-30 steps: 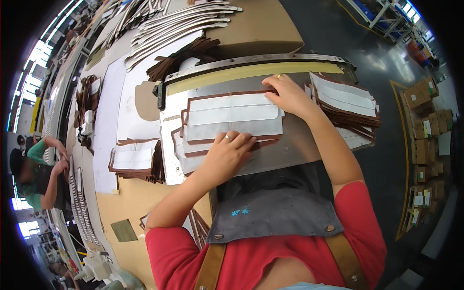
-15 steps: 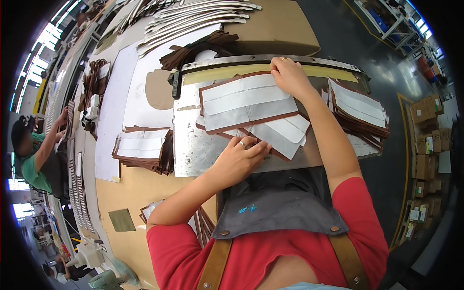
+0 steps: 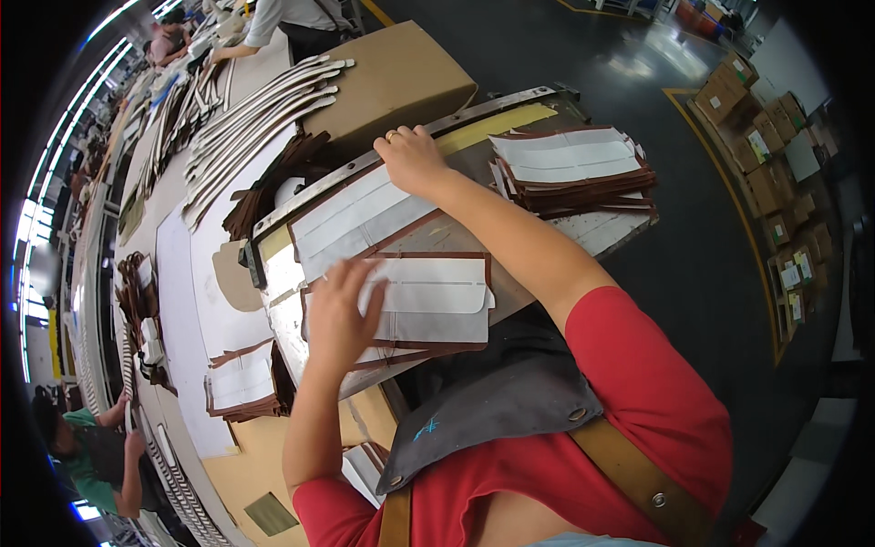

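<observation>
Metal plate (image 3: 284, 319): edged by a yellow strip (image 3: 501, 126); a brown-edged white panel (image 3: 351, 219) and a low pile of similar panels (image 3: 437, 314) are laid on it, a thicker stack (image 3: 574, 164) is set at the right. Tan tabletop (image 3: 228, 476): an olive square (image 3: 271, 514) is placed on it.

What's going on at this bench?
A person has two brown-edged white panels out on a metal work plate. The right hand is at the far corner of the upper panel, beside a metal bar; its exact grip is hidden. The left hand, blurred with fingers spread, is over the left side of the nearer panel. Similar panels are stacked to the right and left.
</observation>
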{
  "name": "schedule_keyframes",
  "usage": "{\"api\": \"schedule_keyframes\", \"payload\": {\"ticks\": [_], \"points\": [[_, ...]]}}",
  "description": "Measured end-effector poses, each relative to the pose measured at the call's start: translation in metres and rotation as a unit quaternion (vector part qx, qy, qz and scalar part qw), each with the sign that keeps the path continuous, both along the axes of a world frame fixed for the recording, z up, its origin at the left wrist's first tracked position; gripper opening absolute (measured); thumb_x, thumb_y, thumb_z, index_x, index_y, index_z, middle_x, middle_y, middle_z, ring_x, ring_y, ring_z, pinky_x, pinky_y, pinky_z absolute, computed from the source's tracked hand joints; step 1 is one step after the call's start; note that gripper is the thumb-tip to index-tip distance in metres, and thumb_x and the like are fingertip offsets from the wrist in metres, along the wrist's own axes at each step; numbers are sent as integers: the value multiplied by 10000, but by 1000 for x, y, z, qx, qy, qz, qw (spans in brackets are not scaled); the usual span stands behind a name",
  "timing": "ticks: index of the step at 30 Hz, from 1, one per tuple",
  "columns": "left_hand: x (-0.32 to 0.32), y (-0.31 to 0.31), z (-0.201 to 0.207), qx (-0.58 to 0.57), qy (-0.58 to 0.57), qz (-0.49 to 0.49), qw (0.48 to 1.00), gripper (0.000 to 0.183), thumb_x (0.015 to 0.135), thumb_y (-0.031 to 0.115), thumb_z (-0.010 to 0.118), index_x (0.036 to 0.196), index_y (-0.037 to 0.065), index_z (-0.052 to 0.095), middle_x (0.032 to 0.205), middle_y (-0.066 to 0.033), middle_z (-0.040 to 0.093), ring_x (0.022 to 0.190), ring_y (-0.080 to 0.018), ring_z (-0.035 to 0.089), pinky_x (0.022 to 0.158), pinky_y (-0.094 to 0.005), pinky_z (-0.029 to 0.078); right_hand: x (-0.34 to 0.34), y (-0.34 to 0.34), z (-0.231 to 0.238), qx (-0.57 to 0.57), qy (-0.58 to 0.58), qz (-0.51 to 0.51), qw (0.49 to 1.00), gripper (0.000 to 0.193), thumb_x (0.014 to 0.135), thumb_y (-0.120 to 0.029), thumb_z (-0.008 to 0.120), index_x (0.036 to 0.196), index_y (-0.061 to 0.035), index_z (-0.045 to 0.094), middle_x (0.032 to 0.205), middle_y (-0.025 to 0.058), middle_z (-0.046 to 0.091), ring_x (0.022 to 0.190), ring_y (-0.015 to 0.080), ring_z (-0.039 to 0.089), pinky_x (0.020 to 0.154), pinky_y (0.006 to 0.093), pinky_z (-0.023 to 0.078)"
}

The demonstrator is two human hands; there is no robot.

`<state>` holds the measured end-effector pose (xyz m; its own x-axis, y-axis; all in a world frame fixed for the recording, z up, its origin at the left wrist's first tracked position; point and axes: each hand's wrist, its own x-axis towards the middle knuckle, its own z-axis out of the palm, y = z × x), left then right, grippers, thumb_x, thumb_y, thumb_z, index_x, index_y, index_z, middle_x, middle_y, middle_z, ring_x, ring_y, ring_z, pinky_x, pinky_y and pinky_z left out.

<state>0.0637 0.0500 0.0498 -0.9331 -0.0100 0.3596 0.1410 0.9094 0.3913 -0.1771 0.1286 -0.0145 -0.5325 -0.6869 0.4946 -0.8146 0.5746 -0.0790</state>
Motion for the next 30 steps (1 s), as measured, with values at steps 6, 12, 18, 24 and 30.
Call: {"api": "schedule_keyframes", "payload": {"ticks": [6, 12, 18, 24, 30], "points": [[-58, -60, -58, -191, -13, 135, 972, 426, 880, 293, 553, 1234, 61, 503, 1274, -157, 496, 1145, -354, 485, 947, -445, 380, 3, 6, -3, -63, -5, -10, 998, 87, 784, -115, 577, 865, -90, 594, 939, 76, 586, 921, 248, 540, 814, 400, 403], [-60, -58, -53, -140, -62, 146, 977, 407, 877, 308, 555, 1221, 95, 514, 1275, -129, 504, 1123, -370, 498, 937, -440, 389, 21, 49, 10, -100, -86, 87, 987, 127, 820, -119, 576, 924, -62, 622, 996, 83, 593, 983, 273, 544, 871, 399, 424], [-51, -71, -54, -112, -60, 151, 980, 319, 893, 316, 535, 1140, 117, 564, 1203, -98, 553, 1085, -344, 522, 909, -438, 400, 50, 108, 65, -67, -141, 92, 983, 170, 853, -111, 544, 974, -30, 632, 1010, 130, 637, 947, 304, 589, 844, 381, 459], [-67, -63, -40, -102, -71, 143, 982, 234, 880, 295, 558, 973, 82, 590, 1071, -97, 573, 1003, -334, 544, 853, -449, 396, -83, 289, 52, -31, -108, -246, 963, 228, 854, -110, 494, 1022, -61, 641, 1020, 163, 633, 935, 322, 603, 831, 373, 484], [-112, 1, -16, -90, 15, 52, 995, 197, 859, 232, 586, 1000, 96, 597, 1144, -88, 558, 1053, -305, 532, 890, -435, 389, -84, 319, 54, -38, -252, -197, 947, 192, 824, -60, 518, 958, 2, 642, 947, 149, 612, 908, 273, 591, 809, 353, 470]]}}
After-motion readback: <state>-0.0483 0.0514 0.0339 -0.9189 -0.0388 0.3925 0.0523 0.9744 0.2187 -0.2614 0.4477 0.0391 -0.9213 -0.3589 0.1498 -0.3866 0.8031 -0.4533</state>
